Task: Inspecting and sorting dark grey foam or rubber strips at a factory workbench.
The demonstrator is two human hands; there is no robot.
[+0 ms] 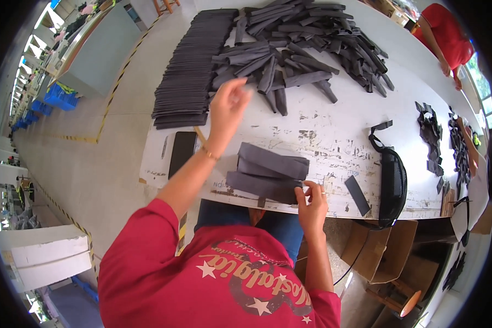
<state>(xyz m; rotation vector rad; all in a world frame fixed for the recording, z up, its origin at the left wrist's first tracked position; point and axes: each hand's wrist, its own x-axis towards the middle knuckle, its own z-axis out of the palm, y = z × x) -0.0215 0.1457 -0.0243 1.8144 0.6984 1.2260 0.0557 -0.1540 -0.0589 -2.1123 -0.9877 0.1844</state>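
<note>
Below and right of the packed stack [188, 71], dark strips [273, 161] lay crosswise to its length; the right hand [313, 209], nearer, pinched the front strip [262, 187] by its outer end; the left hand [228, 109], blurred and half-curled, hung beside the stack, its hold impossible to tell

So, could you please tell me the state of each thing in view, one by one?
Left hand: raised, fingers blurred.
Right hand: touching the nearest strip.
Nearest strip: lying flat.
Strips just beyond it: flat, overlapping.
Left row of strips: orderly, tightly lined up.
Loose strips: heaped untidily.
Small dark piece: flat, alone.
Cardboard box: open.
</note>
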